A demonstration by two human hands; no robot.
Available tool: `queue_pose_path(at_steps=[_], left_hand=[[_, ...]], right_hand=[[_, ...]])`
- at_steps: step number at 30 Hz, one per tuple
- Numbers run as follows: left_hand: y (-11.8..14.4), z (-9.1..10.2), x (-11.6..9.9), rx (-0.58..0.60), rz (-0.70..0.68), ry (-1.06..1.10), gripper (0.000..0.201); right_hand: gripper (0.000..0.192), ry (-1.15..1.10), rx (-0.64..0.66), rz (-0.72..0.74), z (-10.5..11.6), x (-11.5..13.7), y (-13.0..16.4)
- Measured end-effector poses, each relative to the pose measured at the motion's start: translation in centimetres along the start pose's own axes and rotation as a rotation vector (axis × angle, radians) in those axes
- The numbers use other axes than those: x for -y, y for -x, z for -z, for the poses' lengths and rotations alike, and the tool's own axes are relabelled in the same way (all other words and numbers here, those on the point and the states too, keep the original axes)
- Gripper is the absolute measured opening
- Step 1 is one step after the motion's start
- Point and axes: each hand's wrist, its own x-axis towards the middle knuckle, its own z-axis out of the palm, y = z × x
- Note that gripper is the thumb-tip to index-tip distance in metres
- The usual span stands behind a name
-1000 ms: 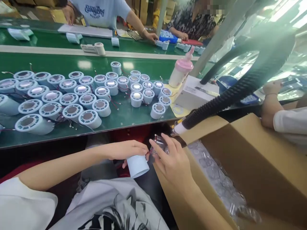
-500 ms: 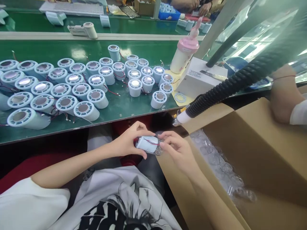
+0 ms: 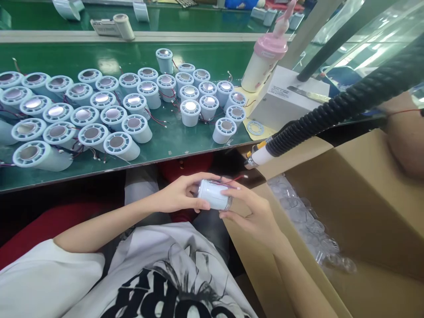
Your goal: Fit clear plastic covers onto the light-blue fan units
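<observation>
Over my lap, my left hand (image 3: 187,193) is closed round the left end of a light-blue cylindrical housing (image 3: 212,194). My right hand (image 3: 253,210) grips its right end with thumb and fingers. The housing lies on its side, and clear plastic shows at its right end; how far the plastic reaches round it I cannot tell. A thin red wire (image 3: 236,179) with a small white plug sticks out past its upper side. On the green bench above my hands stand several similar light-blue housings (image 3: 122,145) with round metallic discs in their tops and thin wires.
A black corrugated hose (image 3: 308,121) with a white nozzle reaches in from the right. Below it, an open cardboard box (image 3: 364,212) holds clear plastic cups (image 3: 308,221). A pink-lidded bottle (image 3: 265,59), a grey-white box (image 3: 281,104) and a flat ring (image 3: 255,127) are at the bench's right.
The wire lay across the housing inside clear plastic; now it sticks out to the upper right, plug showing. My right fingers have moved onto the housing. The view has shifted slightly.
</observation>
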Motion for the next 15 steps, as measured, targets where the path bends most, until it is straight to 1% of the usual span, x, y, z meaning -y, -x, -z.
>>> queue_pose_path(at_steps=[3, 7, 10, 15], left_hand=[[0.2, 0.1, -0.3, 0.037, -0.067, -0.086, 0.069], [0.5, 0.0, -0.7, 0.044, -0.118, -0.148, 0.071], [0.8, -0.1, -0.8, 0.045, -0.138, -0.189, 0.073], [1.1, -0.2, -0.7, 0.030, -0.157, -0.244, 0.073]], right_hand=[[0.039, -0.037, 0.009, -0.031, 0.1, 0.0, 0.3], [0.042, -0.203, 0.056, -0.134, 0.3, 0.4, 0.1], [0.041, -0.308, 0.062, -0.192, 0.3, 0.7, 0.0], [0.040, -0.392, 0.063, -0.275, 0.3, 1.1, 0.1]])
